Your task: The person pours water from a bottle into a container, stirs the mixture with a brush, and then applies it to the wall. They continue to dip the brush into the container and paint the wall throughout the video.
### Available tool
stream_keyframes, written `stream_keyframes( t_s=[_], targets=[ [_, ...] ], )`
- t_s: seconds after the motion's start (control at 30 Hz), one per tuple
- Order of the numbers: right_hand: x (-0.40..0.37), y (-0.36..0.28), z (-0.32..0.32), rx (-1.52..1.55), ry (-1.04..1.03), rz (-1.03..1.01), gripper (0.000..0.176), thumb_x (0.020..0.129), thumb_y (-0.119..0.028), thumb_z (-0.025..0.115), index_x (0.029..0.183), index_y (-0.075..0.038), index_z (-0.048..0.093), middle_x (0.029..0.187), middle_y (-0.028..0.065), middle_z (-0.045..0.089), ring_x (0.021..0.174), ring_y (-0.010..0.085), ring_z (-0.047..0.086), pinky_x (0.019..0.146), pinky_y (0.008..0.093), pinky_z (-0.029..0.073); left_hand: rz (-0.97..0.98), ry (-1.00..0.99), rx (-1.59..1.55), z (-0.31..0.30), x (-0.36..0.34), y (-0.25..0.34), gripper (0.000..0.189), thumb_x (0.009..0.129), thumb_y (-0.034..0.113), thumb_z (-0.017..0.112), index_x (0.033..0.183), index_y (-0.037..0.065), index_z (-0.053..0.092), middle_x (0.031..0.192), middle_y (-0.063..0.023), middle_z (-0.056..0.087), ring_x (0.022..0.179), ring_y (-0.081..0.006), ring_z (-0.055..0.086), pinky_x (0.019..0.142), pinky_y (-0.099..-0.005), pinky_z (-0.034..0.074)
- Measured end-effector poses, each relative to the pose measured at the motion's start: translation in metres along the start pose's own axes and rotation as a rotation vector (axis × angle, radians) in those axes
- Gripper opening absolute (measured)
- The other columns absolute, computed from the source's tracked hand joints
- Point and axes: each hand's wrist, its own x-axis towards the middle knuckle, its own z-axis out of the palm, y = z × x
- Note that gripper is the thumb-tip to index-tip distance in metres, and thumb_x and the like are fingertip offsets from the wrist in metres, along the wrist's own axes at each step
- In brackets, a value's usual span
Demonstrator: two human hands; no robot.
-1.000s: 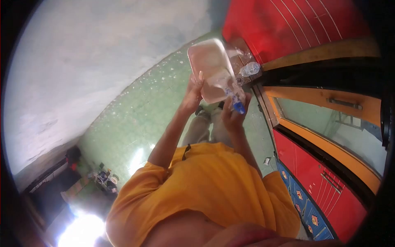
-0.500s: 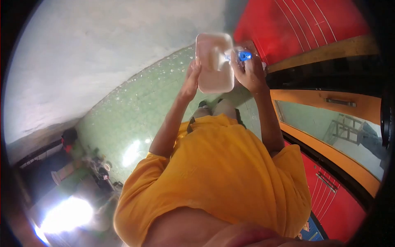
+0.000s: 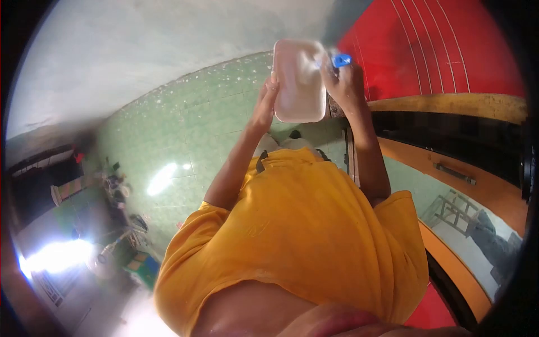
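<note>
In front of me is a shallow, pale rectangular tray (image 3: 300,101), tilted so that its hollow side faces me. My left hand (image 3: 265,104) is closed on the tray's left edge, thumb on the rim. A brush with a blue handle (image 3: 342,60) is gripped in my right hand (image 3: 345,87) at the tray's upper right. Its whitish head lies over the inside of the tray and is blurred, so I cannot make out the bristles clearly.
A red panel with pale lines (image 3: 438,45) stands at the right, beside an orange-framed glass cabinet (image 3: 404,154). The green tiled floor (image 3: 202,118) has white specks along the pale wall (image 3: 168,39). Assorted items (image 3: 120,224) lie at the lower left.
The tray and both hands have shifted slightly up and right in view. The brush head has moved to the tray's upper right. My view has turned a little.
</note>
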Motion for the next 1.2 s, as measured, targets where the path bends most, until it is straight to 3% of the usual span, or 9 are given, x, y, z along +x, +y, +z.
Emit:
stream_keyframes(
  t_s=[0.2, 0.37, 0.5, 0.57, 0.63, 0.83, 0.97, 1.13, 1.2],
  targets=[
    [-0.004, -0.011, 0.003, 0.162, -0.251, 0.04, 0.011, 0.083, -0.016, 0.063, 0.083, -0.005, 0.059, 0.065, 0.0129, 0.057, 0.059, 0.03, 0.059, 0.054, 0.0367, 0.046, 0.133, 0.021, -0.183, -0.023, -0.001, -0.003, 0.067, 0.101, 0.043, 0.031, 0.146, -0.005, 0.018, 0.149, -0.0171, 0.027, 0.138, -0.0249, 0.026, 0.112, -0.0345, 0.022],
    [0.024, -0.022, 0.043, 0.082, -0.162, -0.045, 0.015, 0.083, -0.017, 0.064, 0.081, -0.003, 0.058, 0.067, 0.0133, 0.06, 0.058, 0.0256, 0.059, 0.053, 0.0358, 0.046, 0.142, 0.044, -0.026, -0.061, -0.001, -0.026, 0.064, 0.102, 0.043, 0.026, 0.148, 0.0, 0.015, 0.148, -0.014, 0.03, 0.135, -0.0235, 0.032, 0.111, -0.0361, 0.026],
    [0.026, -0.036, 0.067, 0.161, -0.144, -0.203, 0.014, 0.083, -0.015, 0.064, 0.081, -0.003, 0.059, 0.065, 0.0125, 0.059, 0.058, 0.0257, 0.06, 0.053, 0.0369, 0.045, 0.105, 0.046, -0.17, -0.088, -0.004, 0.016, 0.064, 0.101, 0.045, 0.026, 0.149, 0.004, 0.014, 0.148, -0.0125, 0.031, 0.134, -0.0221, 0.035, 0.11, -0.0362, 0.029],
    [0.041, -0.045, 0.078, 0.008, -0.214, 0.037, 0.012, 0.083, -0.015, 0.065, 0.083, -0.003, 0.063, 0.065, 0.0146, 0.059, 0.057, 0.0281, 0.06, 0.053, 0.0373, 0.046, 0.126, 0.088, -0.143, -0.108, -0.005, 0.019, 0.065, 0.102, 0.043, 0.028, 0.147, -0.002, 0.017, 0.148, -0.0149, 0.03, 0.136, -0.023, 0.03, 0.111, -0.0349, 0.025],
    [0.065, -0.067, 0.106, 0.063, -0.077, -0.058, 0.013, 0.084, -0.016, 0.064, 0.085, -0.003, 0.063, 0.064, 0.0152, 0.057, 0.056, 0.0287, 0.059, 0.052, 0.037, 0.045, 0.132, 0.1, -0.09, -0.123, -0.009, 0.038, 0.065, 0.102, 0.042, 0.029, 0.146, -0.005, 0.019, 0.148, -0.0158, 0.03, 0.137, -0.0232, 0.027, 0.112, -0.0342, 0.022],
    [0.072, -0.106, 0.166, 0.221, -0.193, -0.185, 0.012, 0.082, -0.012, 0.064, 0.09, -0.003, 0.062, 0.069, 0.0138, 0.06, 0.058, 0.0286, 0.06, 0.055, 0.0368, 0.046, 0.142, 0.08, -0.129, -0.197, -0.011, 0.093, 0.067, 0.101, 0.045, 0.03, 0.145, -0.005, 0.022, 0.147, -0.0154, 0.031, 0.136, -0.0229, 0.028, 0.112, -0.0345, 0.023],
    [0.11, -0.134, 0.197, 0.056, -0.079, -0.058, 0.012, 0.083, -0.013, 0.065, 0.086, -0.002, 0.06, 0.068, 0.014, 0.059, 0.059, 0.0298, 0.059, 0.055, 0.037, 0.046, 0.159, 0.096, -0.028, -0.233, -0.014, 0.098, 0.068, 0.1, 0.047, 0.031, 0.144, -0.004, 0.024, 0.146, -0.0153, 0.032, 0.136, -0.0231, 0.028, 0.111, -0.0346, 0.023],
    [0.097, -0.152, 0.227, 0.227, -0.132, -0.266, 0.015, 0.083, -0.016, 0.066, 0.087, -0.002, 0.061, 0.067, 0.0154, 0.059, 0.057, 0.0308, 0.059, 0.052, 0.0353, 0.045, 0.167, 0.09, 0.027, -0.269, -0.022, 0.125, 0.068, 0.1, 0.048, 0.031, 0.145, -0.003, 0.023, 0.145, -0.0151, 0.033, 0.135, -0.0233, 0.029, 0.11, -0.0339, 0.024],
    [0.107, -0.156, 0.226, 0.11, -0.153, -0.102, 0.015, 0.083, -0.015, 0.065, 0.089, -0.002, 0.062, 0.066, 0.0151, 0.059, 0.056, 0.0309, 0.059, 0.052, 0.036, 0.046, 0.154, 0.13, -0.033, -0.271, -0.027, 0.131, 0.068, 0.1, 0.048, 0.031, 0.145, -0.003, 0.024, 0.144, -0.0149, 0.034, 0.134, -0.0229, 0.031, 0.109, -0.0336, 0.025]
  ],
)
